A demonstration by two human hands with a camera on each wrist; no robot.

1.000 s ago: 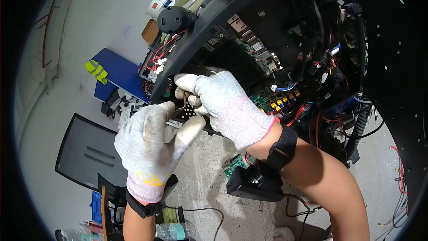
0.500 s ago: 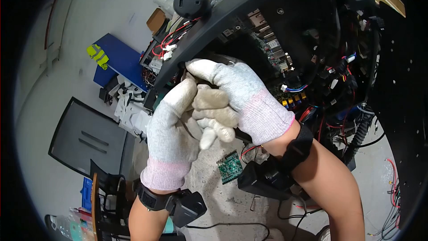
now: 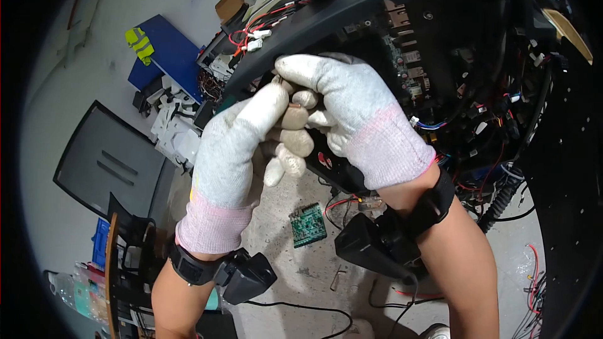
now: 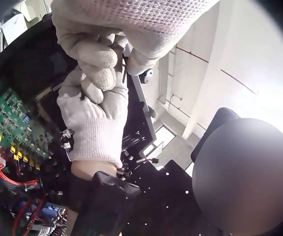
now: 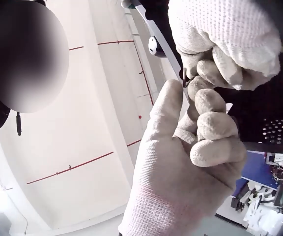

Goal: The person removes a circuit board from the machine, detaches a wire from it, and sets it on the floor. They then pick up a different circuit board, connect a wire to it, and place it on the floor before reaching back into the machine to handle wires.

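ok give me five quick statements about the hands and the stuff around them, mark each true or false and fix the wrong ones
1. The left hand is gloved. True.
2. The other hand is bare. False: the right hand is gloved too.
3. In the right wrist view, a thin dark rod shows by the left thumb. True.
4. A green board lies on the floor. True.
5. Nothing yellow is in view. False: the vest is bright yellow with pale bands.
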